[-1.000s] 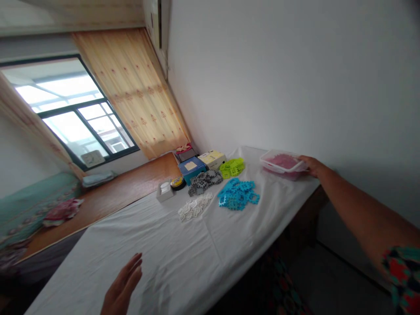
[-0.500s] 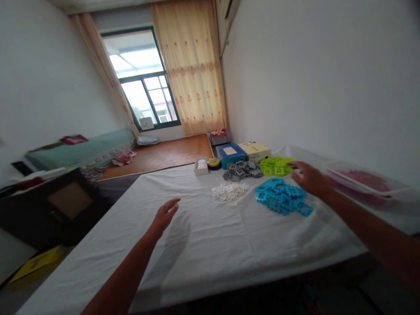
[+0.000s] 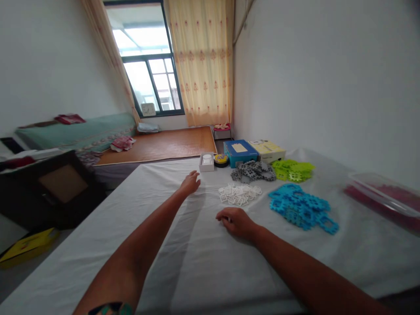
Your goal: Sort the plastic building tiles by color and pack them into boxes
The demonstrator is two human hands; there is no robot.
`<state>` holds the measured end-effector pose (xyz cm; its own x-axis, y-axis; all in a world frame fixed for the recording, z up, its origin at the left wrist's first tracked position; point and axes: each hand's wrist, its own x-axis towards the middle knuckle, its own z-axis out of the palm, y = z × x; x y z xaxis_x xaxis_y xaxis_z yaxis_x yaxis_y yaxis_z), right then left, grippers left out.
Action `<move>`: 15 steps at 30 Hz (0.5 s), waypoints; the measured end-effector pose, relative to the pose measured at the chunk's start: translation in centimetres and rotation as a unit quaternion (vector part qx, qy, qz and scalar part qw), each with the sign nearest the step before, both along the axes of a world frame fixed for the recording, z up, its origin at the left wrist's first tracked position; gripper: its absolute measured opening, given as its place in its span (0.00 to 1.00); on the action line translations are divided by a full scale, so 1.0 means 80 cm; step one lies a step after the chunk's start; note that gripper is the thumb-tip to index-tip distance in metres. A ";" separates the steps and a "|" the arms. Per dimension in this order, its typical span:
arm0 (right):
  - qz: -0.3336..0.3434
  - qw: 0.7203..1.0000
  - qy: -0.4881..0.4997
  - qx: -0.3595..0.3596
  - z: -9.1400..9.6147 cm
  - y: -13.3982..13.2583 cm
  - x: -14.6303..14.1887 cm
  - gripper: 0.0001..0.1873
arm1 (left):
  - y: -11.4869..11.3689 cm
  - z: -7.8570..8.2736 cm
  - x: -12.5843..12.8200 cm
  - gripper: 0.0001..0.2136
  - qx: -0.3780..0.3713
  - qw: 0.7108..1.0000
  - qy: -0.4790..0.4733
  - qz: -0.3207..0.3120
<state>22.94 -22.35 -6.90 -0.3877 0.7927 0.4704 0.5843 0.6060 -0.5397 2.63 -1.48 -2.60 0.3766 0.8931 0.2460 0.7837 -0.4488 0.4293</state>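
A table under a white cloth [image 3: 183, 258] carries piles of flat interlocking plastic pieces: white [image 3: 239, 194], grey [image 3: 252, 171], lime green [image 3: 292, 169] and blue [image 3: 302, 210]. My left hand [image 3: 190, 183] reaches forward over the cloth, fingers loosely stretched, just left of the white pile and short of a small white box [image 3: 206, 161]; it holds nothing. My right hand [image 3: 233, 220] rests knuckles-up on the cloth below the white pile, fingers curled under; whether anything is in them is hidden.
At the back stand a blue box [image 3: 240, 152], a yellowish box [image 3: 269, 151] and a round tin [image 3: 222, 160]. A clear lidded tub of pink pieces [image 3: 383, 197] sits at the right edge by the wall. A dark cabinet [image 3: 59, 188] and a low bed [image 3: 78, 135] lie left.
The view has swung level towards the window. My right hand left the pink tub, crossed the blue pile and came down on the cloth below the white pieces. My left arm has stretched forward.
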 end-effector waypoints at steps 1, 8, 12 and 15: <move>0.001 1.000 -0.001 -0.002 -0.001 0.001 0.004 0.13 | 0.009 0.000 0.004 0.21 0.009 1.000 0.029 -0.003; 0.018 1.000 -0.013 -0.004 0.000 0.013 0.009 0.14 | 0.064 0.000 0.032 0.26 0.024 0.980 0.197 0.014; 0.015 1.000 -0.019 -0.005 0.001 0.015 0.014 0.13 | 0.081 -0.007 0.035 0.28 0.033 0.978 0.207 0.011; 0.004 1.000 -0.021 -0.009 0.002 0.014 0.017 0.13 | 0.083 -0.009 0.031 0.27 0.052 0.975 0.212 0.029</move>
<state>24.31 -21.23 -6.78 -0.4136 0.7977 0.4389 0.6009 0.6013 -0.5266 5.14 5.15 -3.28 0.4133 0.8947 0.1696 0.9066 -0.4217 0.0151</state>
